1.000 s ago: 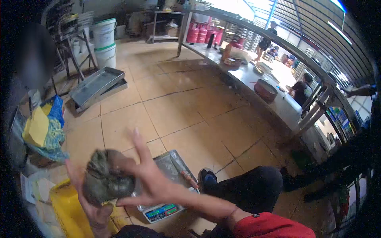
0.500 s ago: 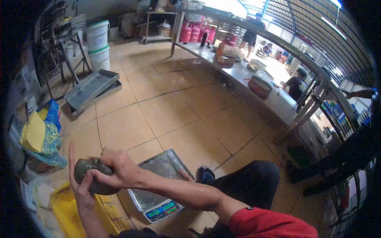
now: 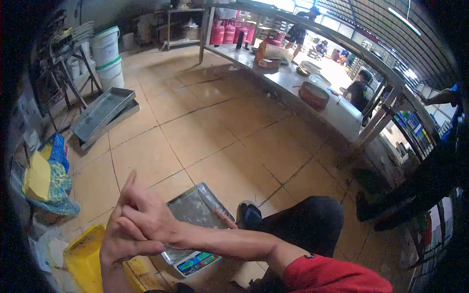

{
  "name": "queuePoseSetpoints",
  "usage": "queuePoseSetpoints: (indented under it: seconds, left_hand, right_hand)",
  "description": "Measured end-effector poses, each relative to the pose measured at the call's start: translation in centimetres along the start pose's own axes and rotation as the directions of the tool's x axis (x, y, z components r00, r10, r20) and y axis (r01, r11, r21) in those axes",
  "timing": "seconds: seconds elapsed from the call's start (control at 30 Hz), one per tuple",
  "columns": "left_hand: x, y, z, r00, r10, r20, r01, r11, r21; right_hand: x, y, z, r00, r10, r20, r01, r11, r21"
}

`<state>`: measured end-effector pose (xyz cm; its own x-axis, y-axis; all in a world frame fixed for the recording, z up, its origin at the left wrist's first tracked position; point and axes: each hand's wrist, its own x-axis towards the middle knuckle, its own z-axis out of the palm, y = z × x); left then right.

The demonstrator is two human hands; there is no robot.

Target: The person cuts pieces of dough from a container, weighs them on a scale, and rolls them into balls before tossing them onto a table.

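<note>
My right hand (image 3: 150, 217) is closed and pressed against my left hand (image 3: 119, 239), in the lower left of the head view. The fingers of both hands are curled together, with one finger pointing up. Whatever lies between the palms is hidden. Beside them a metal tray (image 3: 188, 215) rests on a scale (image 3: 198, 262) with a lit display. A knife (image 3: 210, 201) with a worn handle lies across the tray. Below my hands stands a yellow tub (image 3: 83, 256) with dark smears inside.
Two metal trays (image 3: 102, 112) lean on the tiled floor (image 3: 195, 132) at the left, near stacked white buckets (image 3: 106, 46). Plastic bags (image 3: 44, 180) lie at the far left. A long metal table (image 3: 281, 78) carries a round container (image 3: 313, 95). A person (image 3: 360, 93) sits beyond it.
The dark green lump that showed between my hands is now out of sight. My hands have moved closer together and slightly right. The camera view has shifted a little.
</note>
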<state>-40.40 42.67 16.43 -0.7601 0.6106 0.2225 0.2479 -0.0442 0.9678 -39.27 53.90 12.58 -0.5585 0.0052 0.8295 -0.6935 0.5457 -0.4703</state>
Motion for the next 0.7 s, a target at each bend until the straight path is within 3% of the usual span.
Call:
queuePoseSetpoints:
  seconds: [0.03, 0.1, 0.17, 0.2, 0.23, 0.3, 0.33, 0.43, 0.47, 0.5, 0.53, 0.57, 0.6, 0.63, 0.67, 0.7]
  left_hand:
    - [0.2, -0.1, 0.3, 0.997, -0.062, 0.037, 0.059, 0.996, 0.070]
    - [1.1, 0.2, 0.6, 0.957, -0.285, 0.046, 0.260, 0.921, 0.289]
    - [1.5, -0.4, 1.5, 0.949, -0.303, -0.087, 0.310, 0.843, 0.440]
    - [1.0, -1.8, 1.1, 0.990, -0.110, -0.083, 0.137, 0.845, 0.517]
    - [0.2, -3.6, 0.6, 0.994, 0.091, -0.061, -0.037, 0.804, 0.594]
    - [-0.7, -10.2, -0.2, 0.998, 0.062, 0.014, -0.064, 0.984, 0.165]
    - [-0.8, -12.3, -0.1, 0.994, 0.086, 0.063, -0.081, 0.993, -0.082]
    - [-2.3, -11.0, 2.3, 0.919, 0.043, -0.391, -0.144, 0.962, -0.234]
    - [-3.0, -12.4, 1.8, 0.905, -0.056, -0.421, -0.067, 0.960, -0.271]
    - [-3.7, -15.0, -0.2, 0.883, -0.145, -0.446, 0.003, 0.952, -0.305]
    - [-4.1, -17.7, -1.7, 0.857, -0.226, -0.464, 0.067, 0.940, -0.334]
    - [-4.5, -20.6, -1.7, 0.850, -0.333, -0.409, 0.193, 0.918, -0.347]
    - [-5.0, -23.3, -1.0, 0.828, -0.435, -0.354, 0.315, 0.883, -0.349]
    - [-5.2, -24.8, 0.3, 0.747, -0.575, -0.334, 0.462, 0.810, -0.362]
    - [-5.4, -26.2, 1.2, 0.643, -0.696, -0.321, 0.595, 0.717, -0.362]
    - [-6.0, -30.6, 1.8, 0.515, -0.805, -0.296, 0.651, 0.591, -0.476]
  right_hand:
    - [0.7, 0.1, -0.4, 0.995, -0.070, -0.068, 0.052, 0.971, -0.231]
    - [1.2, 1.5, -0.5, 0.987, 0.076, -0.143, -0.116, 0.948, -0.296]
    - [-0.2, 5.3, -0.6, 0.881, 0.471, -0.037, -0.472, 0.881, -0.031]
    - [-2.5, 7.4, -0.9, 0.686, 0.715, 0.136, -0.668, 0.545, 0.507]
    - [-4.6, 8.8, -1.0, 0.483, 0.763, 0.430, -0.615, -0.053, 0.786]
    - [-6.5, 9.5, -0.2, 0.502, 0.716, 0.485, -0.690, -0.006, 0.723]
    - [-7.3, 9.9, -0.5, 0.516, 0.698, 0.496, -0.722, 0.043, 0.691]
    - [-9.5, 10.6, -2.9, 0.536, 0.699, 0.474, -0.785, 0.204, 0.585]
    - [-9.0, 10.1, -2.7, 0.488, 0.760, 0.429, -0.873, 0.426, 0.238]
    - [-10.6, 10.5, -1.4, 0.614, 0.712, 0.341, -0.735, 0.673, -0.079]
    - [-12.3, 10.7, 0.5, 0.596, 0.712, 0.372, -0.613, 0.702, -0.363]
    - [-14.7, 11.1, 2.8, 0.491, 0.768, 0.412, -0.420, 0.623, -0.660]
    - [-19.9, 13.3, 5.3, 0.498, 0.727, 0.473, -0.296, 0.655, -0.695]
    - [-21.9, 12.6, 5.5, 0.725, 0.593, 0.349, -0.221, 0.681, -0.699]
    - [-22.0, 13.3, 6.3, 0.651, 0.641, 0.407, -0.239, 0.682, -0.692]
    - [-21.0, 13.4, 5.9, 0.547, 0.690, 0.474, -0.258, 0.678, -0.689]
